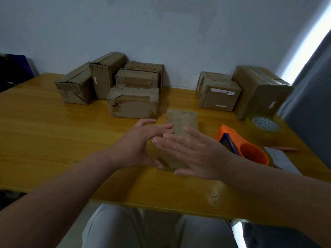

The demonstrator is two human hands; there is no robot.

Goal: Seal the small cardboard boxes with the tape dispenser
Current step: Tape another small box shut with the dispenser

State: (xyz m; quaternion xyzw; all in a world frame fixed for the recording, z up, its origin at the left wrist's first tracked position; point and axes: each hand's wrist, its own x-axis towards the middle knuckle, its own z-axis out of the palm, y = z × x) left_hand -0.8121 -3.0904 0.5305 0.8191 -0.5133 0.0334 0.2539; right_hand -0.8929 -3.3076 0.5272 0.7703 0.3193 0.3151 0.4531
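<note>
A small cardboard box [181, 120] lies in the middle of the yellow wooden table [53, 133], its top flaps closed. My left hand [138, 147] hovers over the box's left side with fingers spread and straight. My right hand [195, 153] lies flat over the box's right side, fingers straight and pointing left, covering most of the near half. The orange tape dispenser [245, 147] rests on the table just right of my right hand, untouched.
Several small cardboard boxes [133, 102] cluster at the back left. Three more boxes [219, 95] stand at the back right, the outermost one larger. A clear tape roll [265, 127] lies beyond the dispenser. A wall bounds the table's far edge.
</note>
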